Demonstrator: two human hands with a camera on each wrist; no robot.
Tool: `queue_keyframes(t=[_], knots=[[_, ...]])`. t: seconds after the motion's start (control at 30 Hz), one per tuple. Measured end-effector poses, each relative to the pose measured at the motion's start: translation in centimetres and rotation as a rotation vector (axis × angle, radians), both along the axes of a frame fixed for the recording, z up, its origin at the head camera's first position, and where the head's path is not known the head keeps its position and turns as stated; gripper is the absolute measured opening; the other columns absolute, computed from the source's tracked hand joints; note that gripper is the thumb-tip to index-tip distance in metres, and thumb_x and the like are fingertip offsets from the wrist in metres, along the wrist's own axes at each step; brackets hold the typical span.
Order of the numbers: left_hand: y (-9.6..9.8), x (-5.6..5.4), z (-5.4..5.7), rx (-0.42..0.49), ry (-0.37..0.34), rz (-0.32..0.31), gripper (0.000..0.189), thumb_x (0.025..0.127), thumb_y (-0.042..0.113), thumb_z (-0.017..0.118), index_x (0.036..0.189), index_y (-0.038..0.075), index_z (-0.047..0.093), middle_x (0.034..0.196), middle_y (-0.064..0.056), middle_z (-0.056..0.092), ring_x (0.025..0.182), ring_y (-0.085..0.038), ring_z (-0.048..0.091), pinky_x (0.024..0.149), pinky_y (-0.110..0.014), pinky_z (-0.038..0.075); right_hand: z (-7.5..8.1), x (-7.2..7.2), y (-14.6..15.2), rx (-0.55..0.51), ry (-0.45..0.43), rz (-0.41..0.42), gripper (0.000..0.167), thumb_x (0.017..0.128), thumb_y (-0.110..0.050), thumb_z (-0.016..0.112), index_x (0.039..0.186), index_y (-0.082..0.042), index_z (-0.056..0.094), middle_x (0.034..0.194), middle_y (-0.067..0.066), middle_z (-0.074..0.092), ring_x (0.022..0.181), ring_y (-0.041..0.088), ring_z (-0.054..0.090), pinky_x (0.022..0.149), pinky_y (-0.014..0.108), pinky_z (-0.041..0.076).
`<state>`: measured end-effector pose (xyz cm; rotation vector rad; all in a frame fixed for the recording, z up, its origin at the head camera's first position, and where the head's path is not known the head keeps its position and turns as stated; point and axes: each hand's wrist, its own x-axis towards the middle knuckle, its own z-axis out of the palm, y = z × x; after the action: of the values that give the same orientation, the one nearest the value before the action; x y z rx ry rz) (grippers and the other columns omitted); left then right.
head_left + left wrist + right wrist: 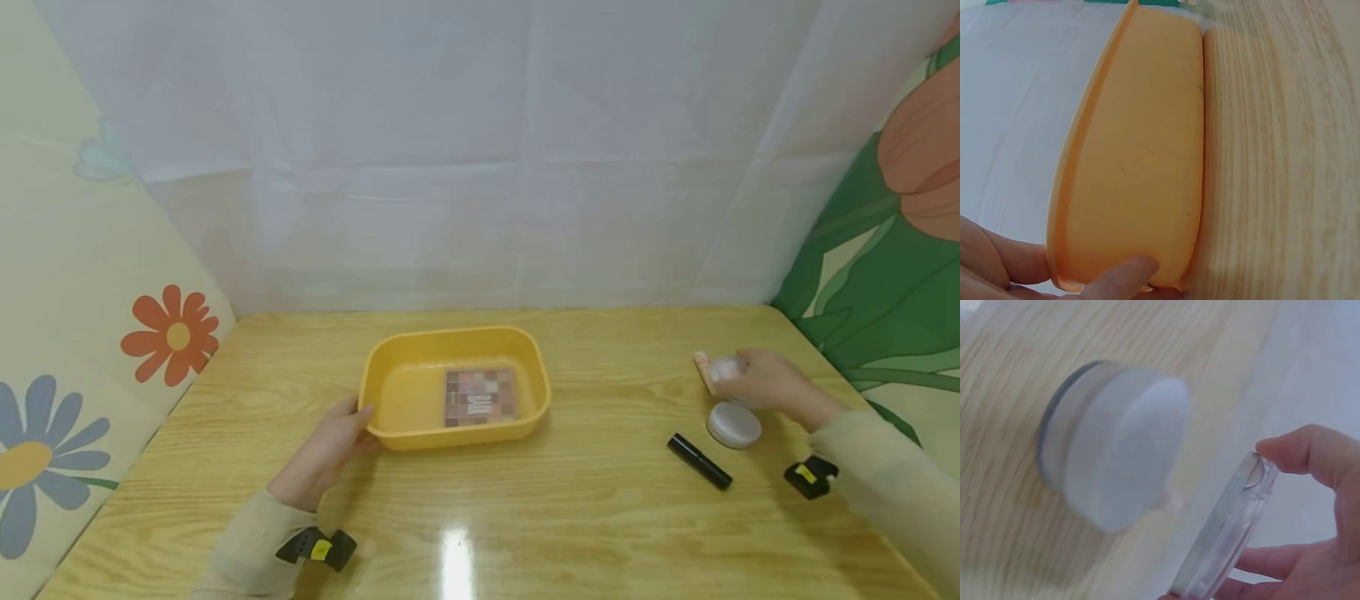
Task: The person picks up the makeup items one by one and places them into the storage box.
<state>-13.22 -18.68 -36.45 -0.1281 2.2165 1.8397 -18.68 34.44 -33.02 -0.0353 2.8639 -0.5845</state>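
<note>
At the left end of a yellow plastic tray (408,392), my left hand (337,442) grips the rim and wall. In the left wrist view, its fingers (1124,275) press against the tray's outer side. An eyeshadow palette (480,397) with a checkered lid lies inside the tray. Far to the right, my right hand (768,385) pinches a flat clear plastic compact (1225,528) by its edges, tilted above the table. Just below that hand stands a round jar with a whitish lid (1129,444). A thin pink-patterned item (703,371) shows partly behind the compact.
A black cylindrical tube (699,461) lies slantwise near the jar on the wood-grain table (585,517). White cloth (480,167) hangs along the back edge. Flower-printed panels flank both sides.
</note>
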Motion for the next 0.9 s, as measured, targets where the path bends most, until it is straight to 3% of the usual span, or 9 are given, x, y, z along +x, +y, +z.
queue_keyframes(t=[0.27,0.9], knots=[[0.0,0.0,0.0,-0.007,-0.008,-0.002,0.047,0.106,0.007,0.026,0.145,-0.018,0.016,0.141,-0.037,0.034,0.128,-0.047,0.042,0.099,-0.051,0.044,0.5,0.5,-1.6,-0.041,0.053,0.038,0.078,0.087,-0.021,0.061,0.128,0.034,0.025,0.121,0.053,0.038,0.1,0.056,0.051,0.073,0.054,0.052],[-0.1,0.1,-0.1,-0.002,-0.007,-0.013,0.047,0.106,0.006,0.025,0.146,-0.017,0.015,0.143,-0.036,0.033,0.13,-0.046,0.039,0.1,-0.051,0.043,1.8,1.4,-5.1,-0.048,0.145,0.154,0.072,0.086,-0.017,0.068,0.129,0.03,0.034,0.124,0.05,0.042,0.11,0.06,0.045,0.085,0.064,0.045]])
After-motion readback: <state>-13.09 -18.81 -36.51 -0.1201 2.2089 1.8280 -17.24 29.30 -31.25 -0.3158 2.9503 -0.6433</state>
